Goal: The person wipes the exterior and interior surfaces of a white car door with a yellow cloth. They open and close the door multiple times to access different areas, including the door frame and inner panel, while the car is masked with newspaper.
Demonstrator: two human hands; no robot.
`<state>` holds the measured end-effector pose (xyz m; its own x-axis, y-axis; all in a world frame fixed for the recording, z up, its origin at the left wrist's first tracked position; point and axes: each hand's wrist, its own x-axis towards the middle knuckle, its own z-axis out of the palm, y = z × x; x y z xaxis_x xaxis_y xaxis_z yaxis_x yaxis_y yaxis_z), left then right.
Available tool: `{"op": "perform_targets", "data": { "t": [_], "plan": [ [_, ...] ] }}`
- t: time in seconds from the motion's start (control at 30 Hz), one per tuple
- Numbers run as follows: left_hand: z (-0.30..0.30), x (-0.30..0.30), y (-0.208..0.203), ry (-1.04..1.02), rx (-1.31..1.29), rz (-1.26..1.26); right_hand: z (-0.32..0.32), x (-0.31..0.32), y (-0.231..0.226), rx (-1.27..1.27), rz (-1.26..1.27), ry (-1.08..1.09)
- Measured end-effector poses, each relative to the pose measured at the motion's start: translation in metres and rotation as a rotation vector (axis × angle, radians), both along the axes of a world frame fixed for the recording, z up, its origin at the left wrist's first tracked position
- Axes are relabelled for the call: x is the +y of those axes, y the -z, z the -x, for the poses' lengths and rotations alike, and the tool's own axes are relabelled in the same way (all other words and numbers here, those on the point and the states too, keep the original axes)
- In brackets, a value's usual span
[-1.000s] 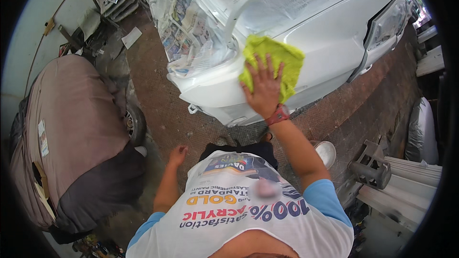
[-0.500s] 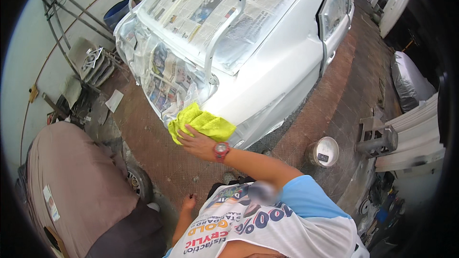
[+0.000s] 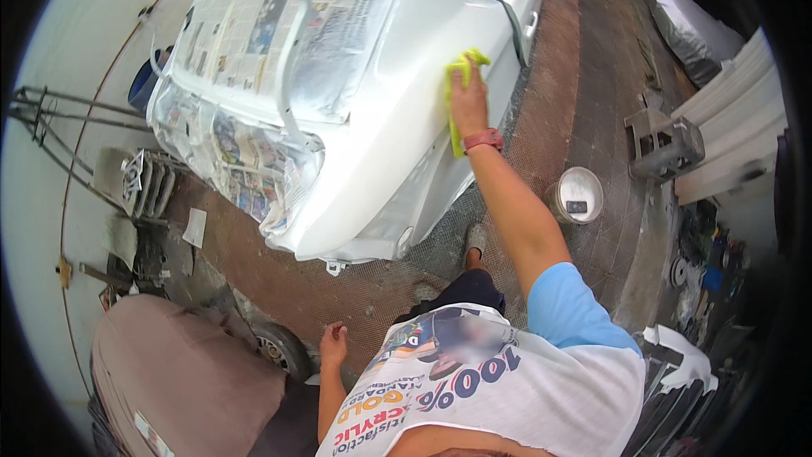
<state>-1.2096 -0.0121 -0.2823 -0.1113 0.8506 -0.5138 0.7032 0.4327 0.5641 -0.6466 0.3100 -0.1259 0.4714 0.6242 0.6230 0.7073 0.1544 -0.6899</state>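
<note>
My right hand [image 3: 468,101], with a red watch [image 3: 483,140] on its wrist, is stretched forward on a bright yellow-green cloth [image 3: 458,137]. It presses the cloth against the rear side of a white car body [image 3: 393,110], below the rear edge of the door window. Part of the cloth bunches beyond the fingertips and part trails beside the wrist. My left hand [image 3: 333,344] hangs low by my side, fingers loosely bent and apart, touching nothing visible. Newspaper and clear plastic [image 3: 241,148] cover the car's rear window and back end. A white curved bracket [image 3: 292,42] rises from the rear.
A white bucket [image 3: 578,196] stands on the floor right of my arm, near a grey step stool [image 3: 666,148]. Behind on the left sits a brown-covered vehicle [image 3: 182,364] with a wheel showing. Stacked chairs [image 3: 145,182] and a metal frame [image 3: 76,106] line the left wall.
My right hand and the cloth have moved forward and right along the car's side, from the rear corner toward the door. The view has shifted right. My left hand still hangs low.
</note>
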Motion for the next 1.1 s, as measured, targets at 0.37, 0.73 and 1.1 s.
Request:
{"op": "perform_targets", "data": {
  "t": [0.37, 0.73, 1.1],
  "plan": [
    [-0.058, 0.048, -0.002, 0.129, 0.057, 0.066, 0.057, 0.025, -0.025, -0.251, 0.241, -0.091],
    [-0.082, -0.012, 0.002, -0.01, 0.193, 0.409, -0.129, 0.215, -0.059, 0.025, 0.193, 0.203],
    [-0.128, -0.025, 0.028, -0.127, 0.101, 0.365, -0.087, 0.081, 0.031, 0.131, 0.128, 0.166]
  ]
}}
